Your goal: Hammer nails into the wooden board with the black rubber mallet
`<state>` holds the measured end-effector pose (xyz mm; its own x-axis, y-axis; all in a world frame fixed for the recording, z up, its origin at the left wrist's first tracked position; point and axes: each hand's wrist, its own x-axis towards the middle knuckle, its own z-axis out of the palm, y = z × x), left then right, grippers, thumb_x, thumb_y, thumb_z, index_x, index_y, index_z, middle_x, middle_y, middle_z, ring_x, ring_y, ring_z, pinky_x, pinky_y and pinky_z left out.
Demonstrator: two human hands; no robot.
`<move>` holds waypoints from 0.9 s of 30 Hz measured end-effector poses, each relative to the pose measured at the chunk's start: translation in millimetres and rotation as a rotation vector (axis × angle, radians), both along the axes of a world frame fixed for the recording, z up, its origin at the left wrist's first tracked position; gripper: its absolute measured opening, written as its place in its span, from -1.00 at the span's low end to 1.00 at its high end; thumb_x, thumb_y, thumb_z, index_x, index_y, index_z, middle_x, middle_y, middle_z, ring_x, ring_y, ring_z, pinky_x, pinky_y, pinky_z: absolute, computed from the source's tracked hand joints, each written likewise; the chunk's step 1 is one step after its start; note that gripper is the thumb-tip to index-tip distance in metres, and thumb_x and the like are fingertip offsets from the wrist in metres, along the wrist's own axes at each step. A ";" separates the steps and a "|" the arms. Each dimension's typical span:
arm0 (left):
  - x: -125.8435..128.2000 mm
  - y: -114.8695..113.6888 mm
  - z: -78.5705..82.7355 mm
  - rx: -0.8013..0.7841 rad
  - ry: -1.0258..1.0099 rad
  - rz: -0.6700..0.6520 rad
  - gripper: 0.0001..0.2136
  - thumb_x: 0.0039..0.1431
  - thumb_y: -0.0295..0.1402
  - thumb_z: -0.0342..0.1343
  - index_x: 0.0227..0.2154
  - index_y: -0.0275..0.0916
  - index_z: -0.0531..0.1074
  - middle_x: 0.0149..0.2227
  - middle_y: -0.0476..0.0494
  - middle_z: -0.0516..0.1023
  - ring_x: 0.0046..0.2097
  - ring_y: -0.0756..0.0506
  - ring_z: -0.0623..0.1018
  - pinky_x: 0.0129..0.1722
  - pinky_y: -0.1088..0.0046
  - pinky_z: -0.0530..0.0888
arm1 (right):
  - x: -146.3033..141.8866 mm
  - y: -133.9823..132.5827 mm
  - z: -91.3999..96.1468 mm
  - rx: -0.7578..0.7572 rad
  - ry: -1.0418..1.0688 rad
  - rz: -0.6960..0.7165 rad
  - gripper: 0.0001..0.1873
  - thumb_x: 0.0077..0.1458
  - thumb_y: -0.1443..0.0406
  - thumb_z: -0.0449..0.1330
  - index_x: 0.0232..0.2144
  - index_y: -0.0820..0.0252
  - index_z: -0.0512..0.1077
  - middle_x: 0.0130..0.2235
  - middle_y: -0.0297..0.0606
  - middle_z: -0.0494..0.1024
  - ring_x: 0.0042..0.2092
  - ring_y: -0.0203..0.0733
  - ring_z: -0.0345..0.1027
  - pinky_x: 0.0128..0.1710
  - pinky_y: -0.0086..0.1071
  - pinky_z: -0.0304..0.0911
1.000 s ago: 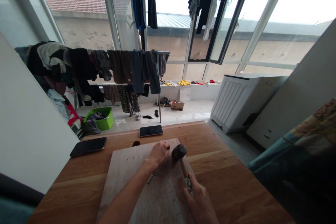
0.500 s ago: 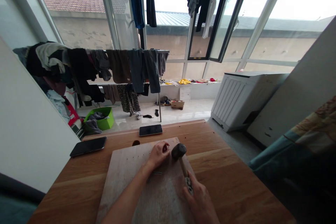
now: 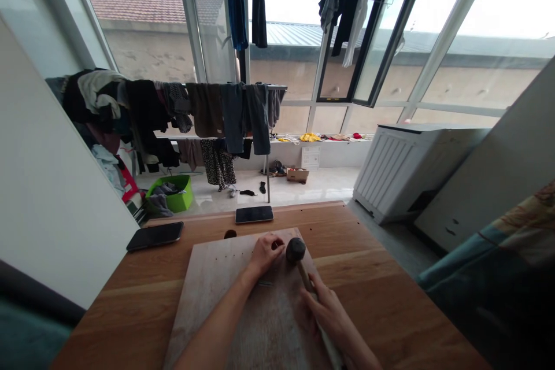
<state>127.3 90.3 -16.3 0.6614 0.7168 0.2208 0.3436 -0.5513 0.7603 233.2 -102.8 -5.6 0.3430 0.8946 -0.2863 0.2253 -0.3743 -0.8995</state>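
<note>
A pale wooden board (image 3: pixel 260 324) lies on the table, with a row of small dark points (image 3: pixel 234 255) near its far edge. My left hand (image 3: pixel 265 254) rests near the board's far right part, fingertips pinched round a thin nail that is mostly hidden. My right hand (image 3: pixel 325 300) is wrapped round the handle of a mallet (image 3: pixel 296 250). Its black head is just right of my left fingertips, and the handle runs back below my right hand. A few loose nails (image 3: pixel 265 283) lie on the board beside my left wrist.
Two dark phones, one at the left (image 3: pixel 155 236) and one at the back (image 3: pixel 254 214), lie on the wooden table (image 3: pixel 373 283). A small round dark object (image 3: pixel 230 234) sits behind the board. Beyond stand a laundry rack (image 3: pixel 277 88), a green tub (image 3: pixel 182 193) and a white ribbed cabinet (image 3: pixel 385 162).
The view has shifted slightly, so the scene sits farther right. My right hand now grips the mallet handle closer to its head, with more handle showing behind. My left hand keeps its pinch.
</note>
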 end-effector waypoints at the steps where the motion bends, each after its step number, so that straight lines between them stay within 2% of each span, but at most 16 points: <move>1: 0.1 0.0 -0.5 0.000 0.006 -0.001 -0.87 0.11 -0.37 0.13 -0.39 -0.26 0.56 -0.35 -0.11 0.58 -0.29 -0.06 0.54 -0.22 0.47 0.45 | -0.6 4.9 0.8 0.027 0.046 -0.002 -0.42 0.07 -0.01 0.03 0.05 0.20 0.23 -0.59 -0.47 0.43 -0.69 -0.17 0.37 -0.74 -0.40 0.23; 5: 0.5 0.1 -2.4 -0.010 0.031 0.001 -0.86 0.10 -0.36 0.13 -0.37 -0.25 0.58 -0.32 -0.11 0.59 -0.26 -0.07 0.55 -0.19 0.46 0.46 | -0.1 24.4 -1.1 0.104 0.085 -0.033 -0.58 0.03 -0.04 0.06 -0.20 0.13 0.26 -0.54 -0.48 0.41 -0.67 -0.22 0.37 -0.73 -0.40 0.27; 11: 2.1 1.5 -4.8 -0.026 0.007 0.002 -0.87 0.10 -0.37 0.15 -0.38 -0.26 0.59 -0.33 -0.10 0.59 -0.27 -0.06 0.55 -0.21 0.47 0.45 | 5.7 44.0 -3.4 0.148 0.026 -0.078 -0.62 0.06 -0.07 0.02 -0.40 0.11 0.23 -0.63 -0.54 0.29 -0.71 -0.34 0.24 -0.75 -0.49 0.15; 16: 3.9 1.5 -6.9 -0.037 -0.009 0.006 -0.89 0.08 -0.44 0.16 -0.37 -0.25 0.59 -0.33 -0.08 0.60 -0.30 -0.03 0.55 -0.22 0.48 0.45 | 11.9 57.7 12.0 0.190 0.017 -0.086 -0.60 0.13 -0.09 -0.05 -0.34 0.09 0.19 -0.60 -0.58 0.28 -0.71 -0.34 0.27 -0.77 -0.49 0.15; 21: 4.6 1.9 -9.6 -0.027 -0.023 0.039 -0.92 0.05 -0.44 0.21 -0.40 -0.24 0.60 -0.33 -0.08 0.56 -0.28 -0.04 0.53 -0.22 0.47 0.44 | 14.9 67.4 28.0 0.183 0.005 -0.068 -0.61 0.13 -0.08 -0.02 -0.27 0.09 0.20 -0.61 -0.60 0.28 -0.74 -0.35 0.24 -0.83 -0.53 0.07; 24: 4.8 2.2 -11.0 0.000 -0.049 0.055 -0.94 0.03 -0.44 0.23 -0.42 -0.23 0.60 -0.34 -0.09 0.55 -0.25 -0.06 0.52 -0.20 0.46 0.43 | 12.7 67.9 29.6 0.199 -0.008 -0.059 -0.60 0.15 -0.09 -0.04 -0.26 0.10 0.21 -0.58 -0.57 0.34 -0.76 -0.40 0.20 -0.84 -0.56 0.01; 27: 4.9 1.8 -11.2 0.012 -0.064 0.057 -0.94 0.03 -0.46 0.23 -0.43 -0.23 0.60 -0.35 -0.08 0.55 -0.25 -0.06 0.52 -0.21 0.46 0.42 | 10.2 67.3 26.4 0.214 -0.014 -0.035 -0.57 0.16 -0.10 -0.06 -0.23 0.11 0.22 -0.46 -0.46 0.48 -0.77 -0.42 0.20 -0.85 -0.56 0.00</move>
<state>132.2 92.0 -27.6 0.6044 0.7497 0.2696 0.3257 -0.5413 0.7752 243.3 -35.5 20.8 0.3774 0.9220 -0.0864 0.2281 -0.1830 -0.9563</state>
